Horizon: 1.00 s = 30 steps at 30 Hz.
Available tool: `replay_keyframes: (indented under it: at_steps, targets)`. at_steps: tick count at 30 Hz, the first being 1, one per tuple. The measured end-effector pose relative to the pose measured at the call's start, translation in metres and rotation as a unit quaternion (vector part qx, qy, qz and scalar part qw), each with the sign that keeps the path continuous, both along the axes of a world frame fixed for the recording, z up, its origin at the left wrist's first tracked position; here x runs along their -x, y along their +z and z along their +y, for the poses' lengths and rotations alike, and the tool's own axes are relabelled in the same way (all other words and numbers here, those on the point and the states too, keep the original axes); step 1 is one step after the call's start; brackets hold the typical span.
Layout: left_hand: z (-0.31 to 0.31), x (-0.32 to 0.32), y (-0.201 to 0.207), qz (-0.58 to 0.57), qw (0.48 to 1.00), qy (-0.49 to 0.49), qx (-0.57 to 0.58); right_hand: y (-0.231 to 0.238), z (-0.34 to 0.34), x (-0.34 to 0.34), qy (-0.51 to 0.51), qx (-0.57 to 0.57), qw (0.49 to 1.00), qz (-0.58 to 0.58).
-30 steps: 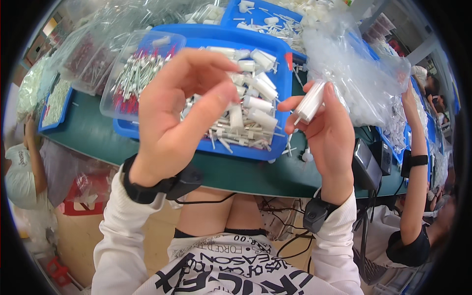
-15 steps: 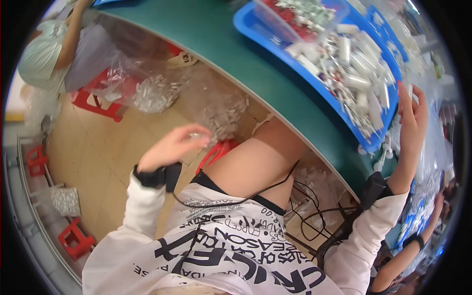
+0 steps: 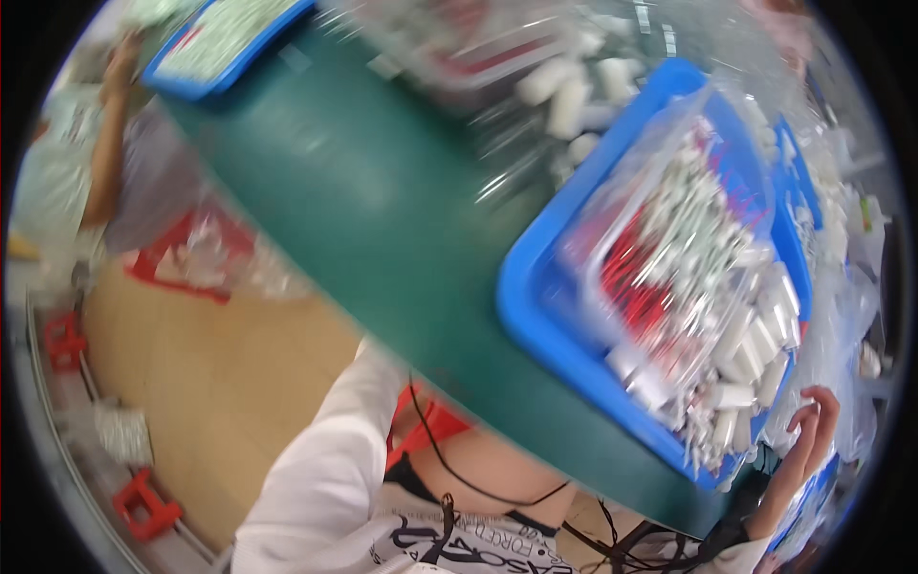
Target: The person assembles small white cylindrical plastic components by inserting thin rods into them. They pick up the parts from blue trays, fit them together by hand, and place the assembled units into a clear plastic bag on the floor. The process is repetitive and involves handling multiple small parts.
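Tray, blue, rectangular, plastic (image 3: 529, 325), by the near edge of the green table (image 3: 382, 258); carries clear plastic box (image 3: 604, 251) of thin red-and-white pieces, and white cylinders (image 3: 753, 352) heaped toward its right-hand corner. Right hand (image 3: 799, 464), bare, just beside that corner: fingers apart, loosely curled, nothing visibly held. Left hand, hidden beyond white sleeve (image 3: 330, 435): grip cannot be told. Handling: cylinders seem best taken singly.

Premises are an assembly workshop: a green worktable (image 3: 368, 206) bears a blue tray (image 3: 524, 295) of white cylinders (image 3: 755, 346) (parts in bulk); a co-worker (image 3: 59, 177) is stationed alongside.
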<state>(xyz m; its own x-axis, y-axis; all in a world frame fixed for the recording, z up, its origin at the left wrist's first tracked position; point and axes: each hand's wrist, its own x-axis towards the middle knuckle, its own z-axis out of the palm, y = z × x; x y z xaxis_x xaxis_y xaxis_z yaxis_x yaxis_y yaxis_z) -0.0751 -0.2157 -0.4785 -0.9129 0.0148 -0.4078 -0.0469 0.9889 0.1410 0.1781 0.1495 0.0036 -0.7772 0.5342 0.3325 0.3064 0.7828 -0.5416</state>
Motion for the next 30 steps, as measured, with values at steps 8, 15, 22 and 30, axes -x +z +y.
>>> replay_keyframes:
  at_steps: [8, 15, 22, 30]
  targets:
    - [0.043, 0.032, -0.023, -0.002, 1.0, -0.023, 0.011, 0.02, -0.016, -0.059, -0.179, 0.006, 0.983, 0.028]
    - [0.051, 0.039, -0.023, 0.012, 0.999, -0.042, -0.02, 0.025, -0.045, -0.071, -0.204, 0.021, 0.979, -0.001]
    - [0.041, 0.031, -0.015, 0.014, 0.996, -0.054, -0.074, 0.025, -0.086, -0.081, -0.203, 0.0, 0.979, 0.019]
    - [0.022, 0.014, 0.006, 0.028, 0.99, -0.06, -0.125, 0.011, -0.12, -0.075, -0.127, -0.045, 0.991, 0.005]
